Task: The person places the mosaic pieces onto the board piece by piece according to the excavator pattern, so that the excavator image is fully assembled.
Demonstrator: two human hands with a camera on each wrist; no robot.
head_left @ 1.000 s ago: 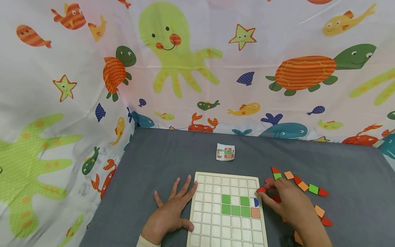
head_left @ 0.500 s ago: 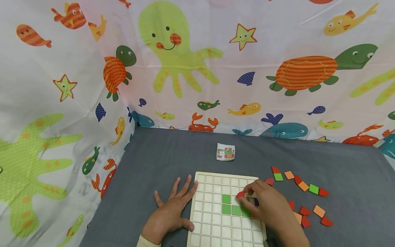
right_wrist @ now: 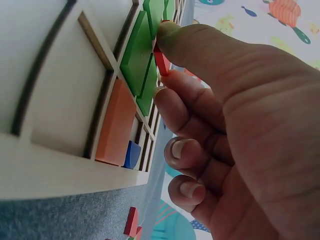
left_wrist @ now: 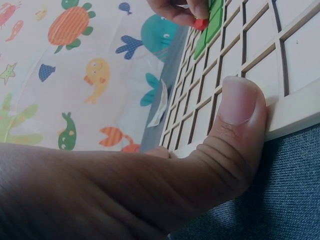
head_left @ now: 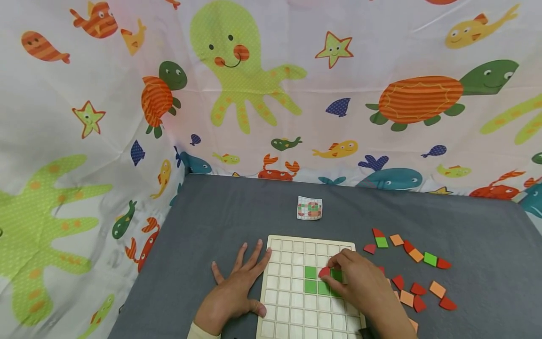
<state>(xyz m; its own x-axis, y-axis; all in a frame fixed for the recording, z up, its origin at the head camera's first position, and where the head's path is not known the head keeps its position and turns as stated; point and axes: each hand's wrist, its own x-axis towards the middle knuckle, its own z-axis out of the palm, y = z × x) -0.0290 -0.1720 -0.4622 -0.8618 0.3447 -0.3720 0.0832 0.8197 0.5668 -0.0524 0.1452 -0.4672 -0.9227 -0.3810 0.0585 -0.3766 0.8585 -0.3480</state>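
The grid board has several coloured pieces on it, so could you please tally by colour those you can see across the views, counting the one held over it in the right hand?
Green squares: 5
Orange square: 1
Blue piece: 1
Red piece, held in the right hand: 1
Total visible: 8

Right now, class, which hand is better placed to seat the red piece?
Probably the right hand: it pinches the red piece beside green squares on the grid board, while the left hand lies spread at its left edge.
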